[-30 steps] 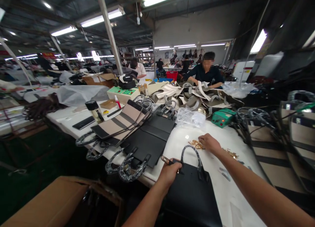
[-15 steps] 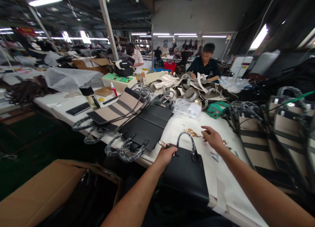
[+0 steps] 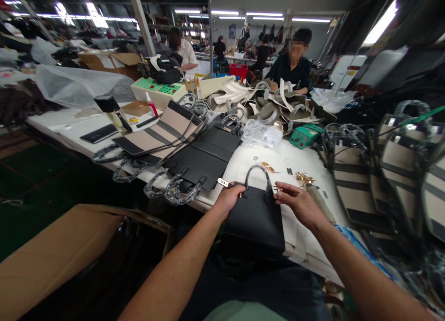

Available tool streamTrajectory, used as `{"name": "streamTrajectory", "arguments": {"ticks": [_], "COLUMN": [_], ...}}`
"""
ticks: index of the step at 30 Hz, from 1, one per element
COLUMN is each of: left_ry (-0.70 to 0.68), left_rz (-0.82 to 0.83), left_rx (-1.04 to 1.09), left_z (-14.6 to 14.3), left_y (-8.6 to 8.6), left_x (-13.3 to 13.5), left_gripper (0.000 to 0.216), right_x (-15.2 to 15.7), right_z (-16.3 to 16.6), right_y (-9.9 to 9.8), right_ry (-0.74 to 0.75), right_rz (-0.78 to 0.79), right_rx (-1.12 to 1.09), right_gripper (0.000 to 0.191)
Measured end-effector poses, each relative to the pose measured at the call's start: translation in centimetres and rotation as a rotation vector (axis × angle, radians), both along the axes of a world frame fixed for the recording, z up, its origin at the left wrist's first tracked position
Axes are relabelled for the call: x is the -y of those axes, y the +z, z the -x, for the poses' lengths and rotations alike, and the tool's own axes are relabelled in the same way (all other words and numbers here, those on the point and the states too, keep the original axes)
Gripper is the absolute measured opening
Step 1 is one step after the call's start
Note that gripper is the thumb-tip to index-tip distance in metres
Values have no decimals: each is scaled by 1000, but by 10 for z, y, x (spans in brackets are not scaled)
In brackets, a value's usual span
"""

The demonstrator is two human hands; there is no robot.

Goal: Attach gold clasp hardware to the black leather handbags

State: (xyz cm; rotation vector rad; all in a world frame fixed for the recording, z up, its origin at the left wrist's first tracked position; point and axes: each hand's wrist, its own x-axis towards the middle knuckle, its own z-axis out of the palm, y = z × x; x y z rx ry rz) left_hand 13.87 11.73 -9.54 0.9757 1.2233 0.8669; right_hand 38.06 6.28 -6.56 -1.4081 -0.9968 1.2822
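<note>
A black handbag (image 3: 255, 221) stands at the near edge of the white table, its arched handle (image 3: 257, 169) wrapped in clear film. My left hand (image 3: 229, 201) is closed on the bag's upper left edge. Beside those fingers a dark strap end with a gold metal plate (image 3: 223, 182) sticks out to the left. My right hand (image 3: 299, 204) is just right of the handle, thumb and fingers pinching a small metal piece (image 3: 277, 188) too small to name exactly. Small gold fittings (image 3: 267, 167) lie behind the bag, with a larger gold pile (image 3: 304, 178) to their right.
Flat black bag panels (image 3: 205, 156) with wrapped handles lie to the left; more beige-and-black panels (image 3: 351, 182) are stacked at right. A green box (image 3: 306, 135) and plastic film (image 3: 262, 134) sit farther back. A cardboard box (image 3: 59, 256) stands below left. A co-worker (image 3: 292, 63) sits opposite.
My right hand has moved left and nearer, from over the gold fittings to beside the bag's handle, with a small metal piece in its fingers. My left hand still grips the bag.
</note>
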Motion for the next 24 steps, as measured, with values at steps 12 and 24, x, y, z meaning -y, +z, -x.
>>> {"name": "streamTrajectory", "arguments": {"ticks": [12,24], "left_ry": [12,7], "left_rz": [-33,-52], "left_rx": [-12,-38], "left_z": [0,0], "left_y": [9,7], "left_x": [5,4], "left_gripper": [15,15], "right_x": [13,-5], "right_z": [59,19], "right_y": [-10,-6], "right_ry": [5,-88], "right_rz": [-501,-200], "right_rx": [742,720], "right_gripper": [28,33]}}
